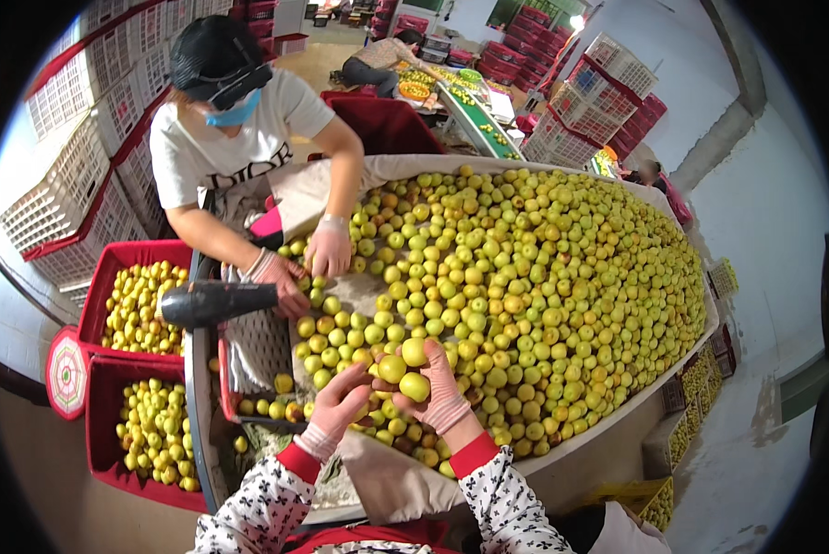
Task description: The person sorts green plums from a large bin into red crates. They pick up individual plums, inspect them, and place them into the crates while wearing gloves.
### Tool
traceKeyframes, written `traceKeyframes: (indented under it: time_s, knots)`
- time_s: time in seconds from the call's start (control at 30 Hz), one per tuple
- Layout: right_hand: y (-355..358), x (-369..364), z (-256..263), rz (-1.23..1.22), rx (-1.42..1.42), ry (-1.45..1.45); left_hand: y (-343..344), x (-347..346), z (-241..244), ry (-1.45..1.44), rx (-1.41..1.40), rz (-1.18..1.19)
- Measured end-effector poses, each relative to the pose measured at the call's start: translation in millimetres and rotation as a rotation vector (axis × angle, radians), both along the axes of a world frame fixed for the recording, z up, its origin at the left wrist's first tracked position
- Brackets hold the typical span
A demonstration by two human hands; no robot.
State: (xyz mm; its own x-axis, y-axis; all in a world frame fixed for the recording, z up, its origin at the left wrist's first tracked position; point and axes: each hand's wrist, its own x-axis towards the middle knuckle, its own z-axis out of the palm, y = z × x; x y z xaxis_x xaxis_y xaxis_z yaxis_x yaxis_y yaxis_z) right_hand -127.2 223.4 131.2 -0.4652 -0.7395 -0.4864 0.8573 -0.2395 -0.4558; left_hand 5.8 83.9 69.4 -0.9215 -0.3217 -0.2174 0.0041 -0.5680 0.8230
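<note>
My right hand point(439, 398), in a thin pale glove, cups three round yellow-green fruits point(391, 369) between thumb and fingers. Beside it is my left hand point(338, 403), gloved the same way, with its fingertips close to those fruits. Whether the left fingers grip a fruit is hidden. Both hands are over the near edge of a large heap of similar fruits point(525, 277), some with brownish patches. The heap lies on a cloth-lined sorting table point(394, 478).
Across the table, a co-worker's gloved hands point(329, 249) handle fruits. A dark nozzle-like object point(217, 305) juts over a red-rimmed crate point(225, 388). Two red bins point(99, 422) of fruit stand left. Behind are stacked crates point(61, 187) and a green conveyor point(473, 118) with a person beside it.
</note>
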Motion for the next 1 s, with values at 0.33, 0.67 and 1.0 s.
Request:
traceKeyframes:
  time_s: [0.33, 0.67, 1.0]
  knots:
    - [11, 83, 16, 0.138, 0.219, 0.488, -11, 40, 20, 0.226, 0.165, -0.406]
    - [-7, 112, 29, 0.108, 0.131, 0.204, -22, 79, 17, 0.233, 1.119, -0.384]
    - [-40, 141, 16, 0.013, 0.266, 0.759, -23, 100, 7, 0.235, 1.274, -0.099]
